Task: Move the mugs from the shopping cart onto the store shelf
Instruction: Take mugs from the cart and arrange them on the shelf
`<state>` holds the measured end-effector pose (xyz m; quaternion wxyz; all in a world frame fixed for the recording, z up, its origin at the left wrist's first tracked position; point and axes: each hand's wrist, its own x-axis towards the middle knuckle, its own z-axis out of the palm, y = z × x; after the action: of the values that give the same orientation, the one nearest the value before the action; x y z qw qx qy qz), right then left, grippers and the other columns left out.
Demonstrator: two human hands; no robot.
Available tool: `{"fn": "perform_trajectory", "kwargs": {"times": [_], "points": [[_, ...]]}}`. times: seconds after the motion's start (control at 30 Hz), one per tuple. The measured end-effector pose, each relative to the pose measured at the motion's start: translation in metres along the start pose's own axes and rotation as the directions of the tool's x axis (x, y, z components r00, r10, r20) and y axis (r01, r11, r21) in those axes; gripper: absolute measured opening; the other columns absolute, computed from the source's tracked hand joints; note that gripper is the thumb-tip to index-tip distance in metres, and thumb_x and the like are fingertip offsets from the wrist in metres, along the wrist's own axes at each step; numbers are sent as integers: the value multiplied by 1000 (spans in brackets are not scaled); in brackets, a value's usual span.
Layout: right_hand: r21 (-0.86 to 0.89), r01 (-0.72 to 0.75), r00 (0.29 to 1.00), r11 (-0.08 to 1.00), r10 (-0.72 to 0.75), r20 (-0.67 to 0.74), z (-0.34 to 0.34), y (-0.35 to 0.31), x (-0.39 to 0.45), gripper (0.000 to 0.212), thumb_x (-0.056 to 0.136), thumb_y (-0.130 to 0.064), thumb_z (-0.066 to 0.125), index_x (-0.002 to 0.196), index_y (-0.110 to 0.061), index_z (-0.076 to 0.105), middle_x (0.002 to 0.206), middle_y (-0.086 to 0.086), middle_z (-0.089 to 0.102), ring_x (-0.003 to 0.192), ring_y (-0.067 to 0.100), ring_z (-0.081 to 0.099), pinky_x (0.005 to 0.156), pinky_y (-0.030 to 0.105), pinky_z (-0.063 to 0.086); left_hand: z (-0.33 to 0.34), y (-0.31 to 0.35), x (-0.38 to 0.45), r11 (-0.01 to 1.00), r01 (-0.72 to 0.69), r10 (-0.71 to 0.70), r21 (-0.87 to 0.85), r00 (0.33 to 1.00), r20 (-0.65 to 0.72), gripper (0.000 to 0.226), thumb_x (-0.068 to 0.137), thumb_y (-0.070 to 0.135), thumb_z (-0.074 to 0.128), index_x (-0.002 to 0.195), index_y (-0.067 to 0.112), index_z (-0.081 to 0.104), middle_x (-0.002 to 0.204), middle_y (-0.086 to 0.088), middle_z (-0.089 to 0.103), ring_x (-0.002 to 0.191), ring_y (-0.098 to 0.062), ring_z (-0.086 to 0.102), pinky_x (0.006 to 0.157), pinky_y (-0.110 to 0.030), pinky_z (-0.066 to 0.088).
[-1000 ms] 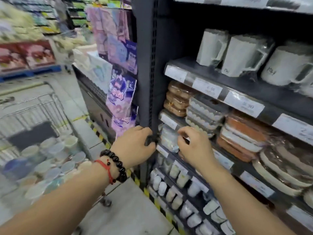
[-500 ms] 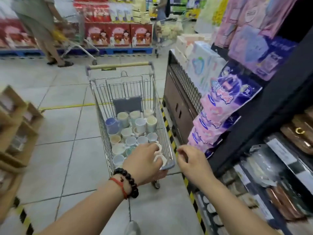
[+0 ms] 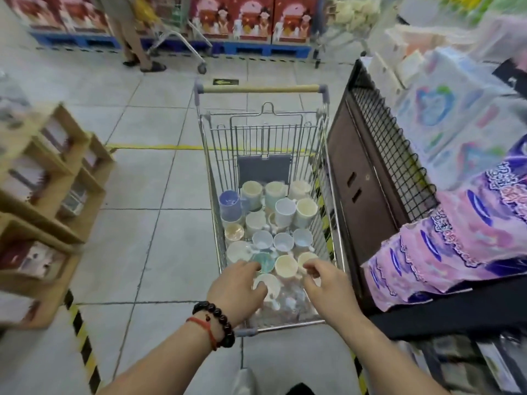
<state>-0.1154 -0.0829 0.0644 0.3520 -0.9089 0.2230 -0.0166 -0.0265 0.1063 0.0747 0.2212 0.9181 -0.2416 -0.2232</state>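
Both hands dip into the cart for the next mugs.

The mugs stand packed rim-up across the floor of the shopping cart, close together, likely so they don't tip. Left hand reaches palm-down at the near end, fingers curled around a white mug; blur makes the grip hard to confirm. Right hand hovers by the near right corner, fingers loosely bent, holding nothing. The store shelf waits on the right.
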Motion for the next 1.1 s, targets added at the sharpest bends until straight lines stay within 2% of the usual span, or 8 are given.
{"fn": "perform_trajectory", "kwargs": {"times": [0.3, 0.43, 0.57, 0.67, 0.77, 0.9, 1.03, 1.1], "points": [[26, -150, 983, 988, 146, 111, 18, 25, 113, 29, 88, -23, 57, 117, -22, 62, 100, -8, 64, 93, 12, 59, 78, 30, 47, 5, -3, 105, 998, 55, -54, -27, 998, 16, 35, 90, 41, 48, 120, 23, 54, 118, 2, 58, 109, -17, 54, 88, -31, 46], [-47, -176, 960, 983, 182, 214, 37, 43, 179, 32, 90, -25, 54, 121, -24, 58, 106, -4, 64, 90, 16, 56, 73, 31, 43, 12, -12, 160, 980, 175, -166, -99, 982, 91, 42, 87, 37, 52, 127, 23, 52, 128, 2, 57, 116, -17, 53, 93, -29, 43], [-154, -83, 940, 985, 129, 317, 57, 63, 246, 26, 86, -22, 52, 112, -26, 53, 100, -4, 61, 92, 23, 58, 74, 38, 50, 19, -26, 213, 928, 312, -288, -205, 948, 139, 42, 87, 31, 55, 129, 25, 50, 125, -1, 59, 114, -20, 56, 90, -27, 43], [-335, 52, 940, 941, 68, 336, 71, 82, 298, 40, 82, -19, 53, 122, -23, 50, 112, 4, 60, 103, 28, 56, 80, 41, 51, 28, -44, 257, 900, 370, -346, -232, 928, 138, 46, 85, 30, 53, 130, 28, 45, 111, -5, 62, 100, -27, 60, 81, -31, 47], [-570, 200, 936, 797, 18, 353, 84, 99, 343, 53, 84, -20, 54, 135, -21, 43, 127, 7, 54, 115, 31, 48, 91, 42, 43, 43, -67, 303, 883, 409, -380, -232, 911, 158, 61, 82, 34, 51, 142, 34, 36, 104, -6, 64, 92, -26, 62, 74, -28, 48], [-653, 320, 894, 687, 9, 448, 111, 127, 382, 74, 79, -25, 63, 144, -23, 27, 143, 9, 40, 135, 34, 30, 112, 50, 22, 57, -96, 358, 862, 473, -447, -182, 879, 167, 62, 90, 28, 49, 147, 35, 25, 116, -10, 63, 95, -29, 61, 72, -26, 42], [-709, 363, 871, 604, 51, 489, 132, 138, 401, 92, 78, -30, 68, 148, -26, 8, 151, 7, 32, 142, 31, 22, 113, 56, 15, 70, -120, 395, 822, 537, -516, -189, 843, 149, 68, 89, 24, 49, 146, 45, 19, 112, -2, 55, 77, -24, 55, 60, -24, 38], [-705, 348, 872, 618, 64, 486, 140, 139, 405, 98, 78, -42, 68, 150, -23, 4, 150, 5, 36, 142, 28, 25, 111, 59, 13, 76, -127, 406, 814, 552, -532, -182, 834, 148, 72, 84, 22, 50, 144, 47, 19, 121, -8, 55, 80, -26, 56, 63, -25, 40]]}}
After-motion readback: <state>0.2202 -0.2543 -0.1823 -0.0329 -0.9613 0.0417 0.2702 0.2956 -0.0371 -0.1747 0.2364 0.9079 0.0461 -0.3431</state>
